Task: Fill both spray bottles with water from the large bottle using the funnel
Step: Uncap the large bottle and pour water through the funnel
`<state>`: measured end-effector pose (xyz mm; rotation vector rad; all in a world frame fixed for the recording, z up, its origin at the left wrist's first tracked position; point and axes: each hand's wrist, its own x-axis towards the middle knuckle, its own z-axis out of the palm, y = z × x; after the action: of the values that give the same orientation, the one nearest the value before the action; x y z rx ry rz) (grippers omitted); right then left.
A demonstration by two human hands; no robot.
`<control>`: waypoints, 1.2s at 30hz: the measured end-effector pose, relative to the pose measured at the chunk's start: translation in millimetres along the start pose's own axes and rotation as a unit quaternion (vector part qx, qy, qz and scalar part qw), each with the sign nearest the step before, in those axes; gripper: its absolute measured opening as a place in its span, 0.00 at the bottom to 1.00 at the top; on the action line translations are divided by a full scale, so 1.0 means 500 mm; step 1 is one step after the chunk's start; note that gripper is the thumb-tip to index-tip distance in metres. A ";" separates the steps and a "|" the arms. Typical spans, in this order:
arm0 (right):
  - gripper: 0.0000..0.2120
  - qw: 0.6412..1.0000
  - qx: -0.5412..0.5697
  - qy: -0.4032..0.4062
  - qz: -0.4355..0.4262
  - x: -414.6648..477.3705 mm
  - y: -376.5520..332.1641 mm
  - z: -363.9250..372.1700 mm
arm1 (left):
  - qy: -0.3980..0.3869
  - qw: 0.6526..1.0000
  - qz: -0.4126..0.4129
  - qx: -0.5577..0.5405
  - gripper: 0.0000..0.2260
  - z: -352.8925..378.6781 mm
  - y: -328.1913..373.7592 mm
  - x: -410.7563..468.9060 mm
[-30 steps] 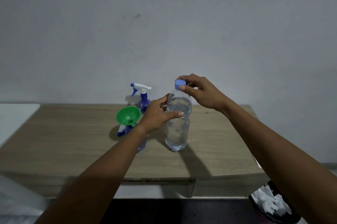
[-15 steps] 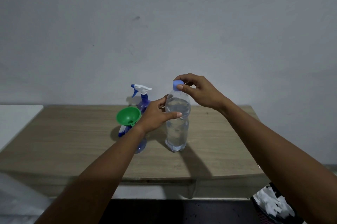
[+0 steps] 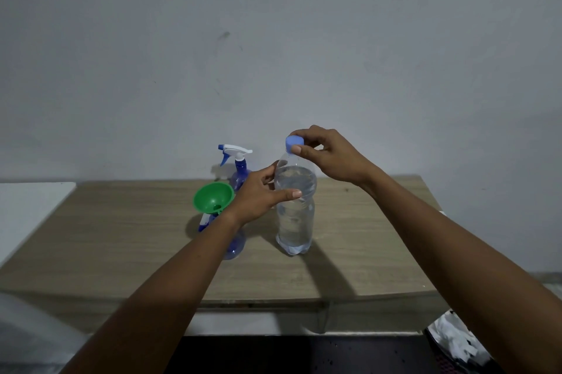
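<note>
A large clear water bottle (image 3: pixel 294 221) stands upright on the wooden table (image 3: pixel 121 236), nearly full. My left hand (image 3: pixel 261 195) grips its upper body from the left. My right hand (image 3: pixel 325 153) pinches its blue cap (image 3: pixel 293 144) from the right. A green funnel (image 3: pixel 213 197) sits in the neck of a blue spray bottle (image 3: pixel 234 247), which my left forearm partly hides. Behind it a second blue spray bottle (image 3: pixel 238 172) stands with its white trigger head on.
A loose blue and white spray head (image 3: pixel 203 221) lies beside the funnel bottle. A white surface (image 3: pixel 27 206) adjoins the table on the left. A bin with white scraps (image 3: pixel 456 340) sits on the floor at lower right. A grey wall stands close behind.
My right hand's fingers have shifted slightly around the blue cap. The bottle and my left hand stay where they were.
</note>
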<state>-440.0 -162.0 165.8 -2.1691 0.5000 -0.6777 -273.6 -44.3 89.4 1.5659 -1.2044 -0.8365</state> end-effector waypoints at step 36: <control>0.10 0.979 0.188 0.043 0.061 0.024 -0.002 -0.044 | -0.015 1.000 0.001 0.011 0.41 -0.005 0.010 -0.007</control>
<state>-443.9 -180.8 182.0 -1.7480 0.5000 -0.7354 -273.8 -40.4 95.0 1.5746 -1.2419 -0.8507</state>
